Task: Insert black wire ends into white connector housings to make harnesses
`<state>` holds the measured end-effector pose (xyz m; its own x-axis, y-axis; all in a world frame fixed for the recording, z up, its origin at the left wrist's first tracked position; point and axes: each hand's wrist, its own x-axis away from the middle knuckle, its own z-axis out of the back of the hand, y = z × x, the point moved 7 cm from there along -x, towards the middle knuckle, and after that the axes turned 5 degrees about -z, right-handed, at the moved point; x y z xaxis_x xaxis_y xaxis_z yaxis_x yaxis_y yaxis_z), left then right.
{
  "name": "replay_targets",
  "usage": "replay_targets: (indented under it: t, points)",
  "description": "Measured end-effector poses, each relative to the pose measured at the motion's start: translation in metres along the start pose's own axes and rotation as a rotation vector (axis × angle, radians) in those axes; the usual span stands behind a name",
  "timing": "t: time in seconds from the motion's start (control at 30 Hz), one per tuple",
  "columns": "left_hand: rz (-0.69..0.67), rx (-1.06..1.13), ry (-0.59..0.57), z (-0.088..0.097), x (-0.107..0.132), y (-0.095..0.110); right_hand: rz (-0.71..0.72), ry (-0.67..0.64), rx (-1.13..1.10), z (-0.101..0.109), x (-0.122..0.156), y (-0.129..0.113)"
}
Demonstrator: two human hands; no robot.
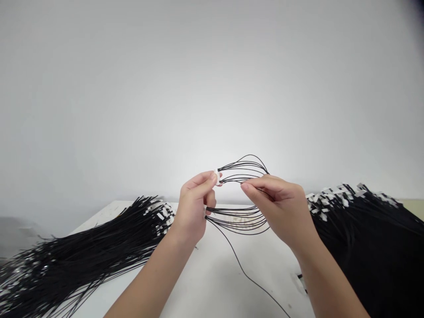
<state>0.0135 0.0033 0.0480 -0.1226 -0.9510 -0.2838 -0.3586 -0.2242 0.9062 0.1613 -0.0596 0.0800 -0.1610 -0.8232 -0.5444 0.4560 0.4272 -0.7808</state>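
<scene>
Between the fingers of my left hand point(196, 205) is a white connector point(217, 176) with several thin black wires point(245, 164) running out to the right. A second white connector, mostly hidden by the palm, sits lower in the same hand, with more black wires point(236, 221) curving from it. My right hand point(281, 201) pinches one black wire near the upper connector, thumb against forefinger. The looped wires pass behind or into that hand, where I cannot see them. From the lower connector a single loose wire point(238, 260) hangs down to the front right.
To the left, a thick bundle of black wires point(82, 251) with white connectors lies on the white table point(212, 282). A larger pile of black wires point(371, 238), white connectors at its far end, is on the right. Behind stands a pale wall point(212, 88).
</scene>
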Motion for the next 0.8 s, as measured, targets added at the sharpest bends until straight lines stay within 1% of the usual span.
replay_targets:
  t: [0.17,0.4,0.57,0.8]
  points:
    - [0.003,-0.019,0.001,-0.0001,0.0004,-0.0001,-0.003,0.021,-0.015,0.0014,-0.0001,-0.0007]
    - [0.022,-0.011,0.002,-0.0004,0.0002,-0.001,0.008,0.003,0.011,0.0009,0.0001,-0.0015]
    - [0.051,0.008,0.01,0.0012,-0.0003,-0.0051,0.02,-0.064,0.054,-0.0019,0.0017,-0.0027]
    - [0.004,-0.023,-0.002,0.0029,-0.0027,-0.0043,-0.018,-0.099,0.065,-0.0066,0.0003,0.0014]
